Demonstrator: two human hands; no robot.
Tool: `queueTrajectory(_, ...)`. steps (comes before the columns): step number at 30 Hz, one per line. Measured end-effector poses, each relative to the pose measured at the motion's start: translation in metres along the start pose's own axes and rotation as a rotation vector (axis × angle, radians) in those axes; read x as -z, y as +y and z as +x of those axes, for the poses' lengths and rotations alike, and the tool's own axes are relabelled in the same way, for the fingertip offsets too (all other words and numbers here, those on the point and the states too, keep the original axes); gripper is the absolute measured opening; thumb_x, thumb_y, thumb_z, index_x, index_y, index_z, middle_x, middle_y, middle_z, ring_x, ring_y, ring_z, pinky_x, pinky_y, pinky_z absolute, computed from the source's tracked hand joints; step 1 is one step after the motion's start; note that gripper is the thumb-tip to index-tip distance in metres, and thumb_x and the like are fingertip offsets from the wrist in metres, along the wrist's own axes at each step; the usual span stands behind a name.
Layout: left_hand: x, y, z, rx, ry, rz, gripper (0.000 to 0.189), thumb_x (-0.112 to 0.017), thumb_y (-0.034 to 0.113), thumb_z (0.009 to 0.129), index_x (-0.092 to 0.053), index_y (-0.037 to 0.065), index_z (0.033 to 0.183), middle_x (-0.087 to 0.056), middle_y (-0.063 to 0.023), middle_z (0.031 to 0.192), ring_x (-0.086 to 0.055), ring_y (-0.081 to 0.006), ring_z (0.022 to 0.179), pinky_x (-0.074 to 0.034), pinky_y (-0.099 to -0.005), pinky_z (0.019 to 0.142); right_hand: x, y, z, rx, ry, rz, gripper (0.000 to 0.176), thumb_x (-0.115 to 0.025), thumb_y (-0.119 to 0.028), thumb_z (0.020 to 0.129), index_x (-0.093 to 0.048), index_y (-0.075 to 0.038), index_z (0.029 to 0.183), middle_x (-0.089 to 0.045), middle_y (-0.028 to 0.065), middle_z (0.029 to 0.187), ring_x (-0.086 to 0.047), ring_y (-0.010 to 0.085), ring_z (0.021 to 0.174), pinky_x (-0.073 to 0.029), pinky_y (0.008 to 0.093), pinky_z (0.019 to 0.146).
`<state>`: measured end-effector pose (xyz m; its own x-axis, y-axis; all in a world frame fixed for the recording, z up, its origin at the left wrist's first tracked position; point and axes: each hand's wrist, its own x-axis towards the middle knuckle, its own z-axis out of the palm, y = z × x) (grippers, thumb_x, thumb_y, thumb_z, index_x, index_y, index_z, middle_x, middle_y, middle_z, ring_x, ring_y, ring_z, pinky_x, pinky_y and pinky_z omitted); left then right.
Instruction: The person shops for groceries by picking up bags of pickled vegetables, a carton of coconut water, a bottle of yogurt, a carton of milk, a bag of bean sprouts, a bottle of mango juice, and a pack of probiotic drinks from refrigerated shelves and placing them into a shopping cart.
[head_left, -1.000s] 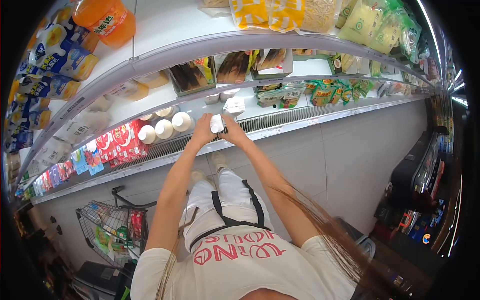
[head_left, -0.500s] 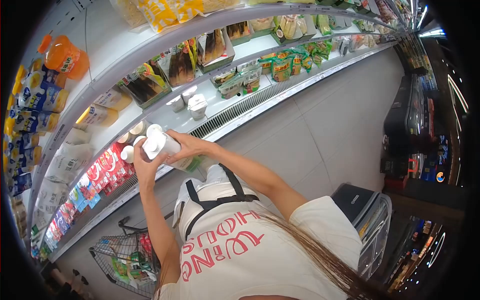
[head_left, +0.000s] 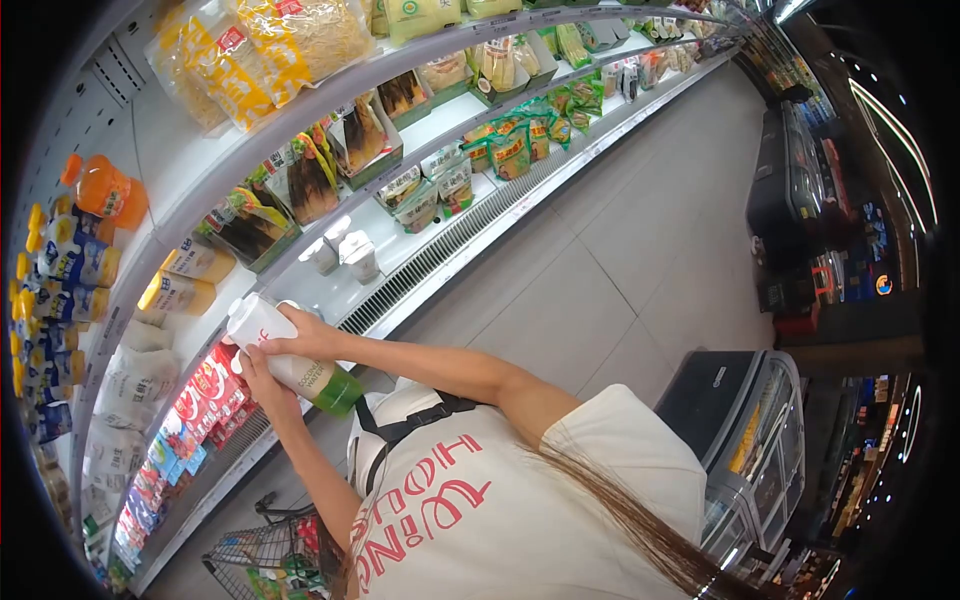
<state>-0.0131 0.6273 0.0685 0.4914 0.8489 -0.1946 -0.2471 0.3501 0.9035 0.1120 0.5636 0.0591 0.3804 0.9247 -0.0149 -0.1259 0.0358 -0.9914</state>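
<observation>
A white and green coconut water bottle (head_left: 335,388) lies tilted between my two hands, its white top up and to the left and its green base toward my body. My right hand (head_left: 304,338) wraps around the bottle's upper side. From below, my left hand (head_left: 264,380) holds the bottle's near side, with its fingers partly hidden. Behind my hands, the lower chilled shelf bears small white tubs (head_left: 357,256) and red packs (head_left: 208,392).
Shelves to the left hold an orange bottle (head_left: 107,192) and noodle bags (head_left: 262,60). A wire shopping cart (head_left: 262,555) stands at the lower left. A dark-topped case (head_left: 712,395) is at my right. Tiled floor (head_left: 560,290) runs beside the shelf.
The bottle has turned from pointing its cap at me to lying sideways, its printed label now showing. Both hands have moved slightly left and down with it.
</observation>
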Motion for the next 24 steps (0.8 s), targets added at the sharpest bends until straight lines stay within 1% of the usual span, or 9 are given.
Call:
queueTrajectory(3, -0.002, -0.003, -0.014, 0.059, -0.071, -0.038, 0.049, -0.05, 0.035, 0.097, -0.041, 0.001, 0.131, -0.052, -0.0115, 0.122, -0.05, -0.0196, 0.113, -0.041, -0.0343, 0.096, -0.003, -0.012, -0.002, -0.012, 0.106, 0.09, 0.077, -0.07, -0.055, 0.074, -0.048, 0.006, 0.115, -0.06, 0.0237, 0.106, -0.059, 0.0296, 0.1, -0.047, 0.0356, 0.085)
queueTrajectory(6, -0.009, 0.005, -0.029, 0.065, -0.087, 0.025, 0.052, -0.05, 0.037, 0.097, -0.04, 0.001, 0.133, -0.05, -0.0121, 0.125, -0.048, -0.02, 0.116, -0.04, -0.0344, 0.097, -0.004, -0.02, -0.003, -0.01, 0.119, 0.019, 0.078, -0.069, -0.056, 0.074, -0.047, 0.007, 0.115, -0.059, 0.025, 0.106, -0.059, 0.0304, 0.101, -0.047, 0.0362, 0.085)
queueTrajectory(9, -0.007, 0.006, -0.032, 0.049, -0.096, 0.052, 0.054, -0.05, 0.038, 0.097, -0.038, 0.002, 0.135, -0.048, -0.0124, 0.127, -0.047, -0.0204, 0.118, -0.039, -0.0346, 0.098, -0.005, -0.025, -0.003, -0.071, 0.069, -0.008, 0.077, -0.067, -0.056, 0.076, -0.048, 0.007, 0.116, -0.057, 0.0242, 0.112, -0.056, 0.0286, 0.107, -0.045, 0.0357, 0.089)
queueTrajectory(12, -0.002, 0.001, -0.03, 0.051, -0.064, 0.04, 0.056, -0.051, 0.037, 0.097, -0.036, 0.001, 0.137, -0.048, -0.0124, 0.128, -0.047, -0.0207, 0.117, -0.039, -0.0346, 0.097, -0.008, -0.025, -0.005, -0.055, 0.095, -0.018, 0.076, -0.066, -0.057, 0.077, -0.048, 0.007, 0.113, -0.058, 0.0241, 0.11, -0.057, 0.0292, 0.105, -0.045, 0.0353, 0.088)
queueTrajectory(18, -0.002, -0.001, -0.029, 0.081, -0.064, 0.038, 0.055, -0.051, 0.037, 0.096, -0.036, 0.003, 0.137, -0.048, -0.012, 0.128, -0.047, -0.0207, 0.117, -0.04, -0.0343, 0.097, -0.006, -0.014, -0.002, -0.072, 0.099, -0.044, 0.075, -0.065, -0.056, 0.078, -0.048, 0.008, 0.113, -0.058, 0.0231, 0.107, -0.058, 0.029, 0.101, -0.046, 0.0356, 0.086)
queueTrajectory(21, -0.003, -0.006, -0.024, 0.113, -0.115, 0.009, 0.052, -0.052, 0.036, 0.096, -0.039, 0.003, 0.135, -0.05, -0.0107, 0.126, -0.05, -0.0197, 0.114, -0.042, -0.0336, 0.095, -0.006, -0.004, 0.002, -0.086, 0.169, -0.08, 0.076, -0.064, -0.059, 0.077, -0.048, 0.007, 0.109, -0.06, 0.0271, 0.102, -0.061, 0.0316, 0.096, -0.048, 0.0374, 0.082)
queueTrajectory(23, 0.0, -0.004, -0.026, 0.11, -0.094, 0.011, 0.051, -0.052, 0.036, 0.096, -0.04, 0.003, 0.134, -0.051, -0.01, 0.125, -0.051, -0.0188, 0.113, -0.043, -0.0331, 0.094, -0.004, -0.005, 0.002, -0.143, 0.142, 0.029, 0.074, -0.061, -0.059, 0.08, -0.048, 0.008, 0.11, -0.061, 0.0263, 0.101, -0.061, 0.0311, 0.096, -0.048, 0.0369, 0.082)
queueTrajectory(24, -0.006, -0.004, -0.026, 0.097, -0.086, 0.017, 0.05, -0.053, 0.035, 0.096, -0.041, 0.003, 0.133, -0.052, -0.0096, 0.124, -0.052, -0.0182, 0.112, -0.043, -0.0327, 0.093, -0.002, -0.005, 0.002, -0.136, 0.144, 0.017, 0.075, -0.058, -0.059, 0.082, -0.047, 0.009, 0.112, -0.06, 0.0264, 0.105, -0.061, 0.0298, 0.099, -0.048, 0.0367, 0.083)
